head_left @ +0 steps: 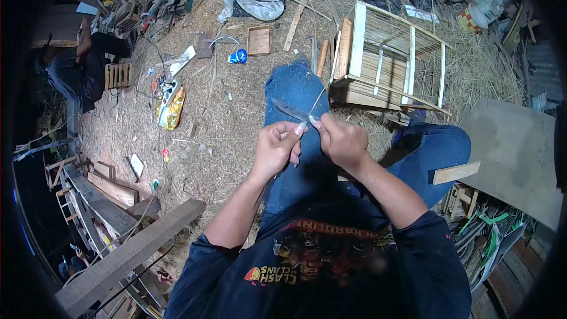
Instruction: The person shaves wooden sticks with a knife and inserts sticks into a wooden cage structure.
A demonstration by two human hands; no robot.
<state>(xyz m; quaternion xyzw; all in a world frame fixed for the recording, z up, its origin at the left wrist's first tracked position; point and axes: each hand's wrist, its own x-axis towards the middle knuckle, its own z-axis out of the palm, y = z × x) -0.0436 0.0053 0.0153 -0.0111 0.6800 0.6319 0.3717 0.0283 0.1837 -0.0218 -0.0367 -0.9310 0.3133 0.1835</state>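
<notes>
My right hand [344, 140] is closed, and a knife [288, 108] comes out of its fingers with the blade slanting up and left over my knee. Close beside it, my left hand [280, 146] pinches what looks like one end of a thin stick [320, 98]. The stick rises from between the hands, crosses near the blade and runs up to the right. The fingertips of both hands nearly meet, so the exact contact of blade and stick is hidden. A wooden cage [387, 85] with thin bars lies just beyond my right hand.
Wood shavings cover the ground. Ahead are a small wooden tray [258, 27], a blue can [238, 57] and a yellow packet [171, 112]. A long wooden beam [139, 251] juts in at lower left. A board [511, 153] lies at right. Another person [85, 71] sits at far left.
</notes>
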